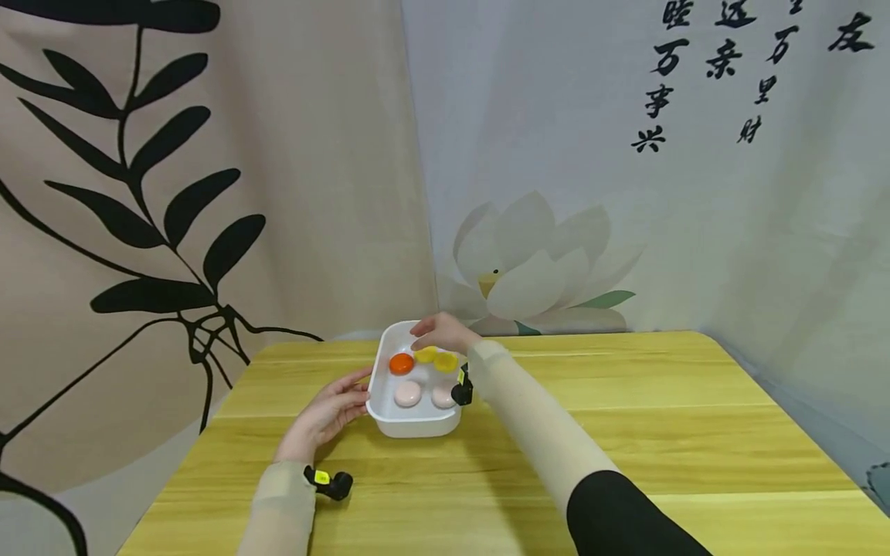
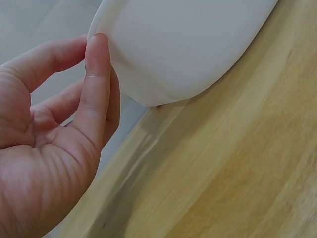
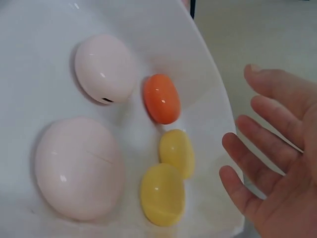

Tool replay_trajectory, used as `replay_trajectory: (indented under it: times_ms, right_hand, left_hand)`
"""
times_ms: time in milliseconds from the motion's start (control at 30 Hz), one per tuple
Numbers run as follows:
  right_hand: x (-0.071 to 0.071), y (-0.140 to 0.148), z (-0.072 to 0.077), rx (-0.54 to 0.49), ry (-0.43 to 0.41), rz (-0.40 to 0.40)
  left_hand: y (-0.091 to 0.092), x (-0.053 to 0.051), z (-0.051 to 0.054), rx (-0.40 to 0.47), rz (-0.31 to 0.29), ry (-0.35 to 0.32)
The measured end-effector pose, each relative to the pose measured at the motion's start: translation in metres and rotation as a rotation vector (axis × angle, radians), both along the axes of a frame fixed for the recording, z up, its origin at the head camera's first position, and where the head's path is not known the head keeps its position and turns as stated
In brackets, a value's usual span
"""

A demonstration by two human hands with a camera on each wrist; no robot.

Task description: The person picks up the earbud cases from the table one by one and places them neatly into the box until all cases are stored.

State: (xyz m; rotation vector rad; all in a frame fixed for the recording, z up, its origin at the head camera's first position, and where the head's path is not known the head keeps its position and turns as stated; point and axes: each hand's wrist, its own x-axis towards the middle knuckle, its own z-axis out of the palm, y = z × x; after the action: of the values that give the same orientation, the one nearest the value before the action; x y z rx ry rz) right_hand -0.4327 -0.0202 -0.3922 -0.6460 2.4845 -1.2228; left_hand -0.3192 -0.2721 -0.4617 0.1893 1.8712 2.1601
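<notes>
A white tray (image 1: pixel 417 427) with raised walls is at the far part of the wooden table. My left hand (image 1: pixel 332 411) is at its left side; in the left wrist view, thumb and fingers pinch the edge of the white wall (image 2: pixel 183 44). Over the tray's far right part, my right hand (image 1: pixel 445 333) has its fingers loosely extended, holding nothing. Inside lie a glossy orange oval piece (image 3: pixel 162 99), two yellow oval pieces (image 3: pixel 162 194) touching each other, and two larger pale pink rounded pieces (image 3: pixel 79 168). One pink piece (image 3: pixel 105 68) shows a small dark slot.
The wooden table (image 1: pixel 626 432) extends to both sides and toward me. Its far edge lies just behind the tray. A cloth backdrop (image 1: pixel 334 154) with printed leaves, a flower and writing hangs behind it.
</notes>
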Motion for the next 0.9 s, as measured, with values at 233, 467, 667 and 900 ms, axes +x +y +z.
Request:
replay_trajectory:
  times_ms: [233,467,667,900]
  right_hand:
    - [-0.004,0.016,0.018,-0.037,0.051,-0.027]
    - [-0.011,0.048,0.029,-0.183,0.082,-0.114]
    - [-0.006,0.079,0.023,-0.289,0.089,-0.169]
    - [0.004,0.111,-0.003,-0.346,0.057,-0.229]
  left_hand:
    - [-0.004,0.0,0.0,-0.006,-0.006,0.02]
    - [-0.005,-0.004,0.002,-0.007,-0.013,0.042]
    - [-0.005,-0.006,0.002,-0.012,-0.028,0.062]
    - [-0.002,-0.003,-0.003,-0.02,-0.024,0.045]
